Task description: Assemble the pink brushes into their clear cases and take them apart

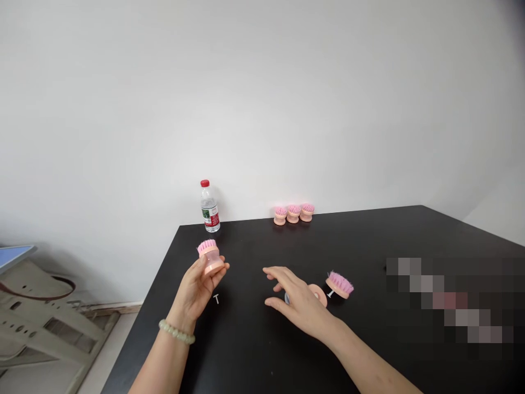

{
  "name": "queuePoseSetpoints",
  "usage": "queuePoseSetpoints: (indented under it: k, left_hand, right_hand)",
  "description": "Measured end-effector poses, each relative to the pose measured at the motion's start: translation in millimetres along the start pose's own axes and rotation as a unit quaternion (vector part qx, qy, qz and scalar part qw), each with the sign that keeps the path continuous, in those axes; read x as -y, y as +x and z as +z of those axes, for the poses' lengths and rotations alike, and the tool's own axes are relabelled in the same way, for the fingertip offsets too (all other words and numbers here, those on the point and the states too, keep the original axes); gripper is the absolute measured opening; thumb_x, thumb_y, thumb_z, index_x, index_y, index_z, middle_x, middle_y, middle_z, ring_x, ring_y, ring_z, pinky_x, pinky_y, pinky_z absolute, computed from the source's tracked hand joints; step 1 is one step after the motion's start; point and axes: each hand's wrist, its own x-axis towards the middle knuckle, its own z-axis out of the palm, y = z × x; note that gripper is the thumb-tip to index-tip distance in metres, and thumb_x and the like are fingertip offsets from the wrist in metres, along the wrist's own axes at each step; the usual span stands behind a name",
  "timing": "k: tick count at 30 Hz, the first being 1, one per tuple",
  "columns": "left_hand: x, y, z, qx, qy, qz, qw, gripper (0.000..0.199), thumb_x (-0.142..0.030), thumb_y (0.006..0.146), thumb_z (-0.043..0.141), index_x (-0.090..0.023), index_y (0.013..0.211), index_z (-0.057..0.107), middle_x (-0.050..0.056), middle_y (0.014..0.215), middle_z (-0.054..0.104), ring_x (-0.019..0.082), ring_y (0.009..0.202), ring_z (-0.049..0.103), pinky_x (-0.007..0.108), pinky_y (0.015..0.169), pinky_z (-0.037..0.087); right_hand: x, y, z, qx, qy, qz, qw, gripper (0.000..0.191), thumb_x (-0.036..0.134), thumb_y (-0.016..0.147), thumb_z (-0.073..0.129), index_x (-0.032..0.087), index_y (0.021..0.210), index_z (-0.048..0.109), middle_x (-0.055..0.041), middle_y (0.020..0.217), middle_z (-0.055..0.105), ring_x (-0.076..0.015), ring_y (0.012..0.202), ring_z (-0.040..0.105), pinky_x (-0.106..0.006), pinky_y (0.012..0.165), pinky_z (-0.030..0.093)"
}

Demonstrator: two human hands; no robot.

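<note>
My left hand (200,284), with a beaded bracelet at the wrist, holds a round brush (211,259), pink bristles up and peach base down, above the black table. Under its fingers a small white T-shaped piece (216,299) lies on the tabletop. My right hand (295,301) is spread, fingers pointing left, nothing between them. Partly hidden behind it are a peach ring-shaped part (319,295) and a greyish piece (287,299). Just right of these a pink bristle head (340,285) lies tilted, with a white stem at its underside.
Three pink brushes (293,214) stand in a row at the table's (246,241) back edge by the wall. A red-capped water bottle (210,210) stands at the back left corner. A beige metal frame (53,323) is left of the table. The right side is pixelated.
</note>
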Motion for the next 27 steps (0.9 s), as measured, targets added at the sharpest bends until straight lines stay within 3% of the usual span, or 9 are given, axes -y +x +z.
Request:
queuePoseSetpoints:
  k: [7,13,17,22,27]
  left_hand:
    - [21.2,-5.3,12.3,0.033,0.006,-0.109,0.993,0.025,-0.029,0.095,0.058,-0.005,0.095,0.066,0.016,0.085,0.078,0.029,0.085,0.078,0.034,0.076,0.065]
    - [29.0,-10.6,17.5,0.038,-0.002,-0.153,0.988,0.034,-0.036,0.093,0.061,-0.002,0.097,0.065,0.019,0.087,0.077,0.030,0.085,0.078,0.033,0.073,0.064]
    - [18.0,-9.2,15.8,0.008,-0.059,-0.121,0.991,0.030,-0.032,0.094,0.060,-0.003,0.096,0.066,0.019,0.086,0.075,0.030,0.081,0.077,0.035,0.071,0.063]
    - [-6.2,0.4,2.9,-0.070,-0.150,-0.027,0.986,0.021,-0.029,0.098,0.052,-0.012,0.098,0.065,0.010,0.087,0.074,0.018,0.075,0.073,0.025,0.063,0.060]
    - [-15.3,6.5,-6.7,-0.117,-0.201,0.012,0.973,0.015,-0.023,0.099,0.052,-0.016,0.095,0.065,0.005,0.086,0.072,0.015,0.078,0.072,0.023,0.066,0.059]
  right_hand:
    - [1.3,0.0,0.2,-0.008,-0.019,-0.025,0.999,0.046,0.024,0.089,0.063,0.029,0.133,0.051,-0.0075,0.128,0.056,-0.0195,0.094,0.064,-0.039,0.086,0.059]
    - [2.0,0.0,0.1,-0.020,-0.034,-0.059,0.997,0.045,0.021,0.089,0.063,0.027,0.132,0.051,-0.0086,0.126,0.059,-0.0213,0.096,0.064,-0.040,0.085,0.059]
    - [-1.1,2.6,0.7,-0.036,-0.036,-0.089,0.995,0.035,0.021,0.091,0.061,0.024,0.126,0.056,-0.0088,0.120,0.063,-0.0232,0.100,0.064,-0.039,0.083,0.059]
    - [3.8,8.4,11.0,-0.054,-0.021,-0.104,0.993,0.016,0.023,0.095,0.055,0.022,0.109,0.064,-0.0072,0.105,0.068,-0.0197,0.086,0.067,-0.034,0.076,0.060]
    - [41.5,13.1,24.2,0.040,-0.154,-0.176,0.971,0.011,0.018,0.094,0.059,0.019,0.100,0.068,-0.0084,0.103,0.071,-0.0249,0.096,0.064,-0.038,0.080,0.058]
